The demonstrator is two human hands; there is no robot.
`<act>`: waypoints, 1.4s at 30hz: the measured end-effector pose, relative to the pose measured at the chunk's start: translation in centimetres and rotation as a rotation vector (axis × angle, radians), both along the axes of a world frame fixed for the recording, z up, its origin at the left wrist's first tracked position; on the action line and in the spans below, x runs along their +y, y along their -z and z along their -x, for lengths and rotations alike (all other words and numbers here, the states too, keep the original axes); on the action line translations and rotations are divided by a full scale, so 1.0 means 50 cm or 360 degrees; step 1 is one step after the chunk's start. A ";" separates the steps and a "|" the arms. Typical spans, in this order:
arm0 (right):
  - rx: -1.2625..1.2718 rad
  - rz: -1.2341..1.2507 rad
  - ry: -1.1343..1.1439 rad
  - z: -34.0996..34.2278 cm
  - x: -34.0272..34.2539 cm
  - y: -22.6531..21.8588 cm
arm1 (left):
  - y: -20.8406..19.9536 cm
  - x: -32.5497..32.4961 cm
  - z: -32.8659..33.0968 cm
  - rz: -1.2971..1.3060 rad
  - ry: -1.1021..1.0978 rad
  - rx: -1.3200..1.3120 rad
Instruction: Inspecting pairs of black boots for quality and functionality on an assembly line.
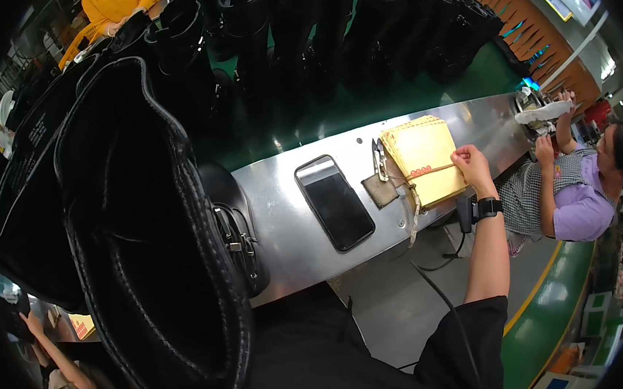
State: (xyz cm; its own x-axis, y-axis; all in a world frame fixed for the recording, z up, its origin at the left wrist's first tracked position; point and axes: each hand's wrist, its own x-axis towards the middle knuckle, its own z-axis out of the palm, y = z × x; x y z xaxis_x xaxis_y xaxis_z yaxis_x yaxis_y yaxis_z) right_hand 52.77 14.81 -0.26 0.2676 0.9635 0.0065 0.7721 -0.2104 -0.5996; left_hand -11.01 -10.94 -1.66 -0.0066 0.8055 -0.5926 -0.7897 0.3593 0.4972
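Yellow card stack (pixel 421 145) is lying on the metal bench (pixel 277 206), the right hand (pixel 473 168) pinching its edge; what the left hand is doing, out of view, I cannot tell. A black boot (pixel 140 188) is gaping open, its stitched inside showing.

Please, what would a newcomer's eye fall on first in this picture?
Probably the huge black boot, gaping open in the left foreground. Next, the bright yellow stack on the metal bench, with the right hand at its edge. Beyond, more black boots line the green surface.
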 end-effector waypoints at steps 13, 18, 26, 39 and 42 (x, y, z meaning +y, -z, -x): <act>0.0006 0.0024 0.0014 0.013 -0.004 -0.015 | 0.004 0.020 -0.009 -0.0064 0.0022 -0.0039; -0.0049 -0.0176 0.0027 0.014 -0.011 -0.002 | 0.001 0.018 -0.008 -0.0077 0.0019 -0.0032; -0.0014 -0.0083 -0.0035 -0.023 0.005 0.034 | 0.003 0.049 -0.022 -0.0141 0.0054 -0.0062; 0.0097 -0.0141 -0.0049 -0.067 0.017 0.066 | -0.032 0.068 -0.029 -0.0198 0.0166 -0.0049; 0.0046 -0.0012 0.0150 -0.031 0.033 0.034 | -0.026 0.086 -0.028 -0.0231 0.0133 -0.0250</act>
